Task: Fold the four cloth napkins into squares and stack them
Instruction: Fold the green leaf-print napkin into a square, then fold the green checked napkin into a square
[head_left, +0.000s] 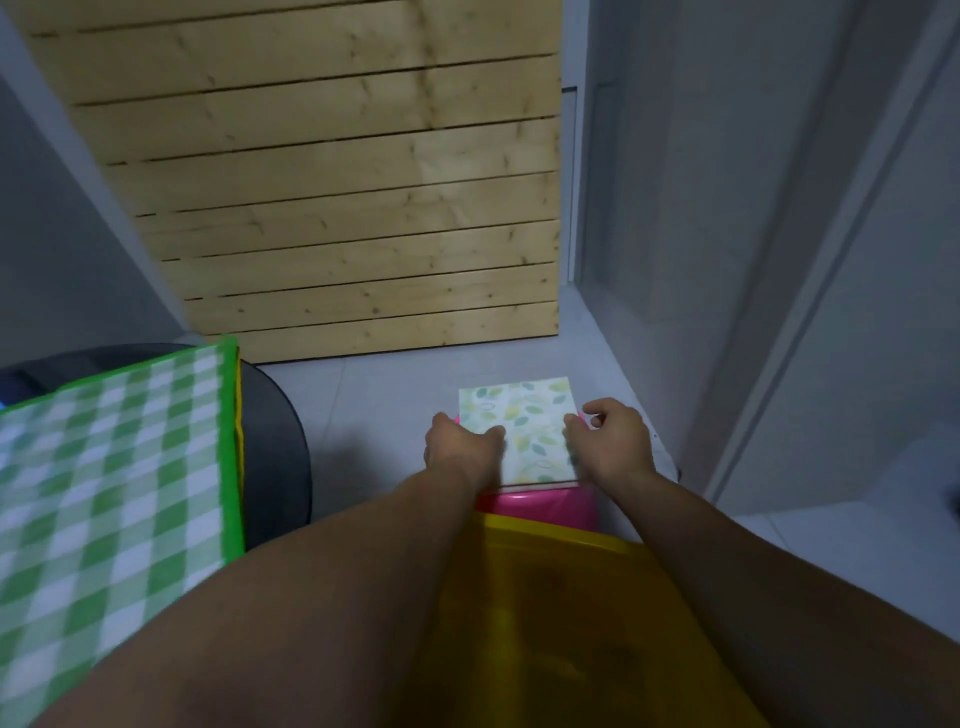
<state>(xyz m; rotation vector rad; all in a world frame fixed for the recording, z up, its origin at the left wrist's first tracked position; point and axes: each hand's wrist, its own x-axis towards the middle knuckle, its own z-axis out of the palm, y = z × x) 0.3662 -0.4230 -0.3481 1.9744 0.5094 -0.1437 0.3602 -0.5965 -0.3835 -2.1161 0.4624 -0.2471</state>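
Note:
A folded napkin (522, 415) with a pale green leaf print lies as a near-square on top of a pink surface (540, 506), low in the middle of the view. My left hand (460, 447) grips its left edge, fingers curled over the cloth. My right hand (610, 436) pinches its right edge with curled fingers. Whether other napkins lie beneath the top one is hidden.
A green and white checked cloth (104, 467) covers a raised surface at the left, over a dark round object (280, 441). A yellow container (561, 623) sits near me under my arms. A slatted wooden panel (337, 182) leans ahead; grey walls stand at the right.

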